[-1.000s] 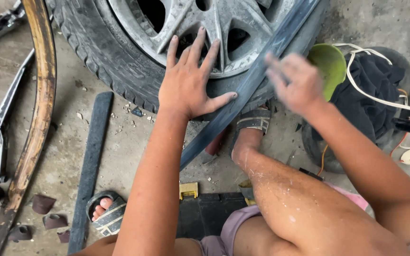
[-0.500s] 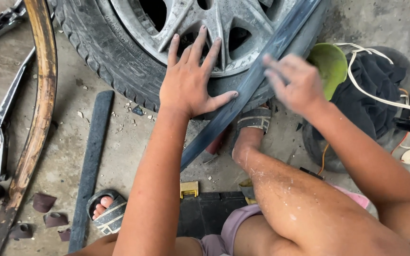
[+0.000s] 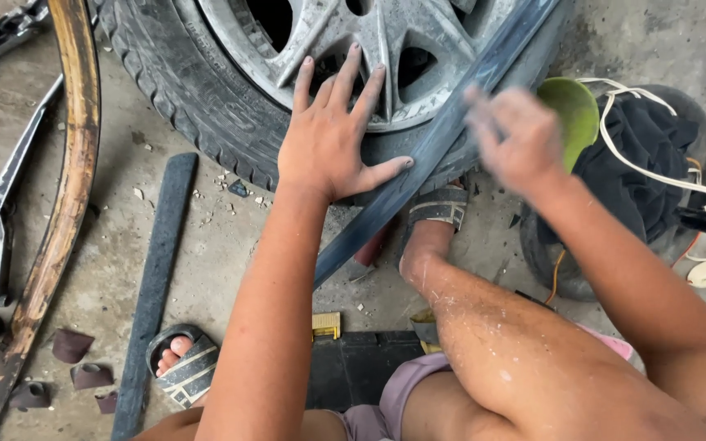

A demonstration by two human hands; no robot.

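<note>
**Two hands on a long dark strip laid across a car wheel**

The left hand (image 3: 332,135) lies flat, palm down, on the black rubber tyre (image 3: 181,98) and the edge of the dusty grey spoked alloy rim (image 3: 328,33). Its fingers are spread wide, and the thumb points right, with its tip touching the long dark blue-grey strip (image 3: 451,122).

The strip runs diagonally from the upper right, across the tyre, down to the concrete floor (image 3: 230,237) near the person's right foot in a striped sandal (image 3: 439,208).

The right hand (image 3: 516,143) is on the upper part of the strip, just right of the left thumb. It is blurred; whether its fingers are spread, closed, or pinching the strip cannot be told.

Surroundings:
- A green bowl-shaped container (image 3: 574,110) sits directly behind the right hand, beside a dark cloth bundle (image 3: 647,155) crossed by a white cord (image 3: 655,171).
- A flat dark rectangular bar (image 3: 157,278) lies on the floor left of the left forearm, with the left foot in a sandal (image 3: 181,363) at its lower end.
- A curved rusty brown metal band (image 3: 67,180) and a grey metal tool (image 3: 10,196) lie farther left, well apart from both hands.
- Small dark brown pieces (image 3: 71,347) lie near the band's lower end.
</note>
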